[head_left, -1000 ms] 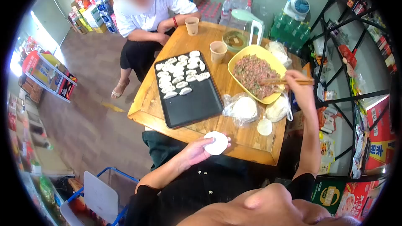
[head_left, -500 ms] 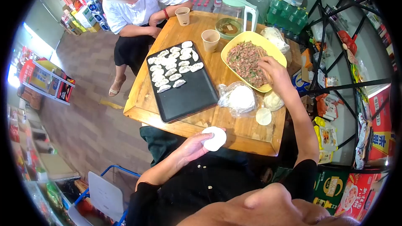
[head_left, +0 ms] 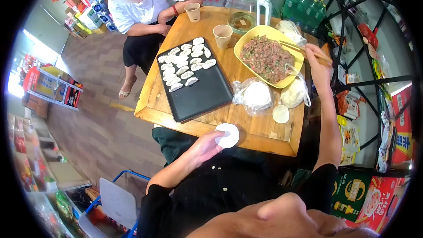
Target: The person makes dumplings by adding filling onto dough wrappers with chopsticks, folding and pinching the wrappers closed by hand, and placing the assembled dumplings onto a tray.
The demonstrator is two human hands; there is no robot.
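Observation:
My left hand point(head_left: 206, 146) holds a round white dumpling wrapper point(head_left: 228, 135) by its edge, just off the table's front edge. My right hand point(head_left: 319, 64) grips a pair of chopsticks point(head_left: 296, 46), whose tips reach over the rim of a yellow bowl point(head_left: 241, 56). Minced meat filling point(head_left: 267, 58) with green bits fills the bowl. Left of it, a black tray point(head_left: 198, 102) bears several folded dumplings point(head_left: 181, 64) toward its far end. A bag of white wrappers point(head_left: 257, 94), a single wrapper point(head_left: 280, 114) and a pale dough lump point(head_left: 292, 94) lie in front of the bowl.
On the wooden table point(head_left: 150, 101) stand two paper cups point(head_left: 222, 37) point(head_left: 192, 13) and a glass pitcher point(head_left: 242, 13). A seated person point(head_left: 145, 4) is across the far left corner. Shelving point(head_left: 370, 86) lines the right; a chair point(head_left: 118, 200) stands at lower left.
My right hand has drawn back to the right, lifting the chopsticks out of the filling to the bowl's rim. My left hand still holds the wrapper; the view has shifted slightly.

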